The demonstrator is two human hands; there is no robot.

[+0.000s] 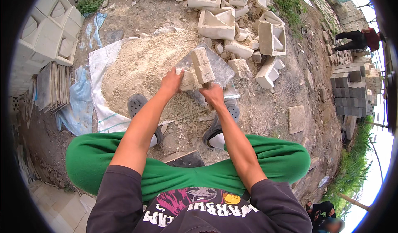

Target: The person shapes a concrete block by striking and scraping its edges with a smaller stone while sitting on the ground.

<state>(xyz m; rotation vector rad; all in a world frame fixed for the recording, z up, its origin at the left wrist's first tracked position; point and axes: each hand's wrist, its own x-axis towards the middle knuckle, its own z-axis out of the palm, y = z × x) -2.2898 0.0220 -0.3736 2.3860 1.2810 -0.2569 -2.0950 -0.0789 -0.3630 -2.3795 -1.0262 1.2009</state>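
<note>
My right hand [212, 95] is wrapped round the short handle of a mallet with a blocky, dust-covered pale head [202, 65]. The head is raised beside and partly over a pale stone chunk [188, 80]. My left hand [171, 82] grips that chunk from its left side, fingers curled on it. Beneath both lies a flat grey slab [222, 66] coated in dust. A heap of crushed pale grit [141, 67] spreads to the left of the slab, on a white woven sheet [97, 77].
Broken pale moulded blocks [216, 24] are piled beyond the slab. Stacked thin boards [53, 87] and a blue plastic sheet [81, 100] lie left. My feet in grey clogs [137, 104] flank the slab. One person [360, 40] stands far right; another [320, 214] is lower right.
</note>
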